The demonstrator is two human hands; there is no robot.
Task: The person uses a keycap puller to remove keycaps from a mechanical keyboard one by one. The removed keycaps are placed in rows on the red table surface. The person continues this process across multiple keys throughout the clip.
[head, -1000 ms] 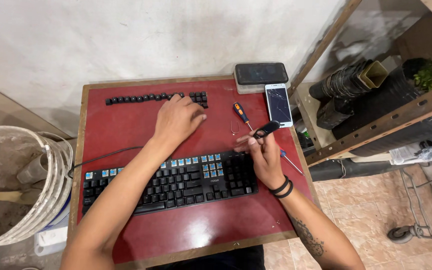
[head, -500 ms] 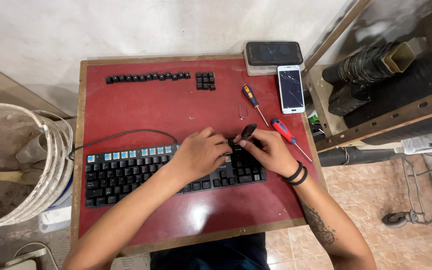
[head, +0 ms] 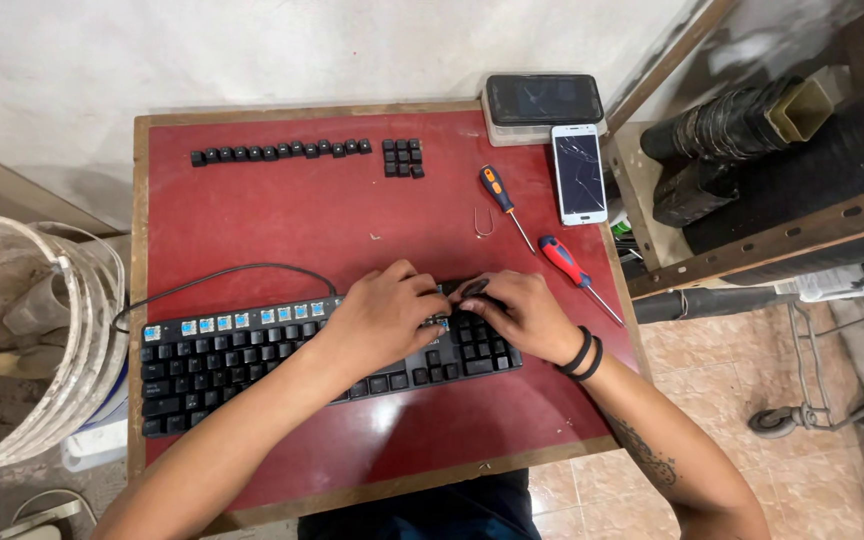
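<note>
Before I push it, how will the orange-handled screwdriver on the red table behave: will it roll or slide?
The orange-handled screwdriver has a rounded handle and a thin shaft, so it would probably roll sideways if pushed across its length. It lies flat on the smooth red table, so pushed along its length it may just slide. It looks stiff and fairly light, with more weight at the handle.

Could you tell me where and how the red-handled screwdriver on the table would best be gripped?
I would grip the red-handled screwdriver by its thick handle, coming from above: it lies flat on the red table, handle up-left, thin shaft pointing down-right toward the table edge. The handle is clear on both sides; the right hand sits just left of it.
</note>
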